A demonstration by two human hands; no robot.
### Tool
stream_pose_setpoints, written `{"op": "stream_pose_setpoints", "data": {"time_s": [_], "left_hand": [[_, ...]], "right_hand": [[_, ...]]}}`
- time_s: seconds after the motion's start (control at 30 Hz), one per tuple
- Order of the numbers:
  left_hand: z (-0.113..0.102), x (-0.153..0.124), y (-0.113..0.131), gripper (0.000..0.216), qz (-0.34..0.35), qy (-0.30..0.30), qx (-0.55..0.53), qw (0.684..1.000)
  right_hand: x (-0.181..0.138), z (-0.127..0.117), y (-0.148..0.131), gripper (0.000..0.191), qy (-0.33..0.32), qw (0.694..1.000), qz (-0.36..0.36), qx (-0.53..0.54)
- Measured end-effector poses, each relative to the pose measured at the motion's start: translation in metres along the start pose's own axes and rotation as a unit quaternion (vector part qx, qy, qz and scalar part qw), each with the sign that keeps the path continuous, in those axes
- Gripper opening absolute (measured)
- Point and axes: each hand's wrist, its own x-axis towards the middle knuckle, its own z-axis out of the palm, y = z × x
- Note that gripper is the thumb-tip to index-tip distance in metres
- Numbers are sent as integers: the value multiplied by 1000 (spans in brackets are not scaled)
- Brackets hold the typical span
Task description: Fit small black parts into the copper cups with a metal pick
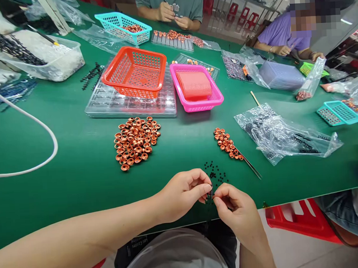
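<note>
My left hand [188, 195] pinches a small dark strip [211, 190] between thumb and fingertips, near the table's front edge. Facing it, my right hand [239, 208] has thumb and forefinger pinched together close to the strip; anything between them is too small to make out. Tiny black pieces [213, 175] lie scattered just beyond my fingers. To the right of these sits a small pile of copper-coloured ring-shaped cups [224, 141], with metal tweezers [251, 166] lying against it. A larger heap of the same copper cups [134, 142] is farther left.
An orange basket [133, 72] stands on clear compartment trays [129, 108], beside a pink basket [200, 105] holding a pink foam roll. Plastic bags [281, 132] with black parts lie right. A white cable [51, 134] curves at left. Two people sit across the table.
</note>
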Motion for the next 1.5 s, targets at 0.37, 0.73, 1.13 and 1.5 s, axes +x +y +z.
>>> {"op": "stream_pose_setpoints", "data": {"time_s": [0.37,0.73,1.13,1.5], "left_hand": [[3,-2,2,19,-1,-1,-35,999],[7,0,-5,18,-33,54,-61,996],[8,3,-13,15,-28,110,-15,993],[5,3,-6,19,-13,94,-22,995]], "right_hand": [[2,3,-2,10,65,997,-50,-7],[3,11,-1,11,159,958,-161,-174],[12,22,7,10,223,898,-255,-280],[10,-18,27,12,146,951,-86,-257]]}}
